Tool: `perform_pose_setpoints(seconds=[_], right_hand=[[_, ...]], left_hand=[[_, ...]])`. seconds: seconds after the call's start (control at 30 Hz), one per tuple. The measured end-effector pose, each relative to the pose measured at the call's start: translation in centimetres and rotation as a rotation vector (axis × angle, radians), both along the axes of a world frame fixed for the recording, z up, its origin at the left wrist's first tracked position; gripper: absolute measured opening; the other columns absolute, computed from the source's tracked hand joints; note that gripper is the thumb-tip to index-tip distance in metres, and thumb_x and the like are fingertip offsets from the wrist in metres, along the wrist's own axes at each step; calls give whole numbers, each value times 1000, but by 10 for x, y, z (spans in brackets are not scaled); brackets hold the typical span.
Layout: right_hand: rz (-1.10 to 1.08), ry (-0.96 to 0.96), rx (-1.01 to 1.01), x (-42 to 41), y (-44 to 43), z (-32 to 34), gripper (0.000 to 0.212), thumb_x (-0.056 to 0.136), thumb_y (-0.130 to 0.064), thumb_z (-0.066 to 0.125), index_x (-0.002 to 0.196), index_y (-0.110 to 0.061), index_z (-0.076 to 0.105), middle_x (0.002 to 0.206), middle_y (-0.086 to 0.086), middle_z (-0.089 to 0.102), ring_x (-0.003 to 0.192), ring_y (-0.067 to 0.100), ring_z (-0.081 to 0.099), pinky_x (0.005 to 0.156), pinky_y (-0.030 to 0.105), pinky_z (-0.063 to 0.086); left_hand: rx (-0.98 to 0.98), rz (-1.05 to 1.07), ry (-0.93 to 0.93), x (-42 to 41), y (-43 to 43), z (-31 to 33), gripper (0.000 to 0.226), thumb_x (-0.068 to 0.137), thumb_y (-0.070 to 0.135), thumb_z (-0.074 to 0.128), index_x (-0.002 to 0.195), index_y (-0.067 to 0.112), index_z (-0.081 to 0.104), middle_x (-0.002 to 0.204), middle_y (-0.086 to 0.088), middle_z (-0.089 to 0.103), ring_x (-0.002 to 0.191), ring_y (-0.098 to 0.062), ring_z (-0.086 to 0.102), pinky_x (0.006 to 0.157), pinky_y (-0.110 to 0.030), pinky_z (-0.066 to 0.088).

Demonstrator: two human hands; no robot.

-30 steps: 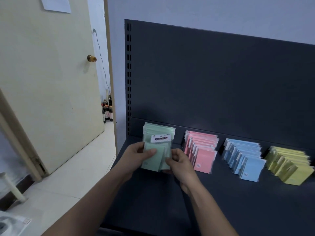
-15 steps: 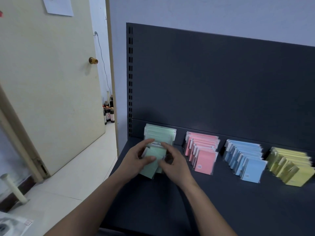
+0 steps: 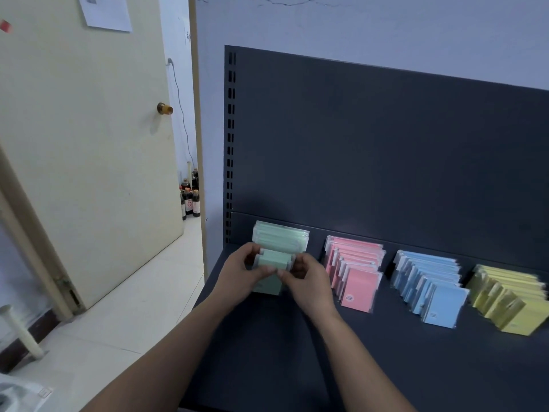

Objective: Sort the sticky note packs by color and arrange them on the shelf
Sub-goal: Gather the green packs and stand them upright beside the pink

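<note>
Green plastic-wrapped sticky note packs (image 3: 273, 260) (a small bunch) sit between both hands at the left end of the dark grey metal shelf (image 3: 386, 367). The left hand (image 3: 240, 273) grips the bunch's left edge, thumb on the front face and fingers curled behind. The right hand (image 3: 309, 278) pinches the right edge the same way. Whether the bunch touches the shelf board cannot be told. Just behind it, a row of green packs (image 3: 280, 237) leans at the foot of the back panel (image 3: 386, 144). Further right lie separate fanned rows: pink packs (image 3: 355, 269), blue packs (image 3: 427, 281), yellow packs (image 3: 508, 295). A cream door (image 3: 89, 144) stands at left — dark bottles (image 3: 188, 197) on the floor beyond.
</note>
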State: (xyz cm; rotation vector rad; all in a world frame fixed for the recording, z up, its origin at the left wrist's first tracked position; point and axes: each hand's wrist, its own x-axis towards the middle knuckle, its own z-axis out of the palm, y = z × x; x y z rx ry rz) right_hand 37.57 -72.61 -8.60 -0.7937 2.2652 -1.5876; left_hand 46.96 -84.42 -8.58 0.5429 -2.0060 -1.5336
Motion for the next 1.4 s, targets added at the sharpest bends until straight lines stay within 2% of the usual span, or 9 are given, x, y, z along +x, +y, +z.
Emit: perform_pose_setpoints(seconds=[0.13, 0.3, 0.47, 0.6, 0.67, 0.8, 1.0, 1.27, 1.4], right_hand=[[-108, 243, 109, 1, -8, 1, 16, 81, -20, 74, 88, -11, 62, 87, 1, 65, 82, 17, 60, 74, 33, 51], [-193, 266, 97, 5, -7, -1, 26, 82, -26, 74, 97, -17, 54, 88, -5, 64, 83, 14, 60, 75, 30, 49], [-154, 349, 109, 3, -10, -2, 18, 83, -25, 73, 82, -18, 57, 79, -5, 64, 74, 13, 59, 66, 28, 47], [-208, 328, 135, 2, -6, -5, 34, 81, -31, 75, 104, -17, 56, 103, -3, 55, 88, 11, 52, 75, 24, 43], [-203, 285, 172, 4, -5, -6, 47, 84, -31, 72, 122, -11, 52, 115, 2, 52, 101, 16, 54, 82, 23, 40], [-141, 227, 243, 9, -14, -10, 31, 91, -21, 58, 120, -9, 55, 118, 8, 60, 113, 25, 56, 87, 28, 39], [-94, 217, 223, 11, -12, -8, 50, 94, -17, 55, 142, -11, 41, 135, 5, 54, 126, 21, 49, 95, 23, 35], [-126, 206, 231, 5, -13, -9, 40, 86, -27, 69, 120, -10, 57, 112, 5, 57, 106, 19, 53, 76, 20, 31], [-114, 219, 231, 5, -11, -9, 43, 86, -30, 70, 122, -10, 57, 112, 4, 56, 102, 16, 51, 76, 20, 32]], left_hand=[[-131, 129, -51, -7, -3, -3, 31, 77, 18, 78, 100, 23, 58, 97, 10, 61, 88, -2, 56, 68, -9, 44], [-197, 74, -213, -4, -9, -11, 30, 75, 13, 77, 96, 22, 57, 90, 11, 64, 85, -9, 61, 70, -16, 47], [-301, 193, -282, -7, -8, -11, 29, 74, 21, 78, 89, 21, 53, 87, 9, 59, 82, -12, 57, 65, -24, 42], [-365, 244, -315, -7, -9, -11, 56, 74, 27, 79, 119, 16, 47, 115, 1, 46, 107, -17, 50, 84, -25, 41], [-380, 181, -392, -8, -6, -15, 79, 83, 28, 72, 145, 10, 26, 138, -6, 37, 129, -22, 39, 101, -30, 36], [-345, 2, -414, -17, 11, -22, 78, 93, 15, 53, 150, 4, 2, 153, -11, 25, 136, -24, 34, 105, -32, 34], [-300, -24, -373, -17, 1, -25, 74, 89, 5, 48, 150, 14, 8, 150, -2, 35, 129, -20, 44, 102, -37, 42], [-333, 4, -340, -16, -2, -27, 78, 86, 7, 56, 150, 16, 12, 147, -1, 40, 127, -20, 46, 101, -39, 44], [-379, 66, -294, -13, -7, -26, 67, 83, 7, 63, 141, 20, 33, 133, 2, 54, 119, -17, 53, 94, -30, 46]])
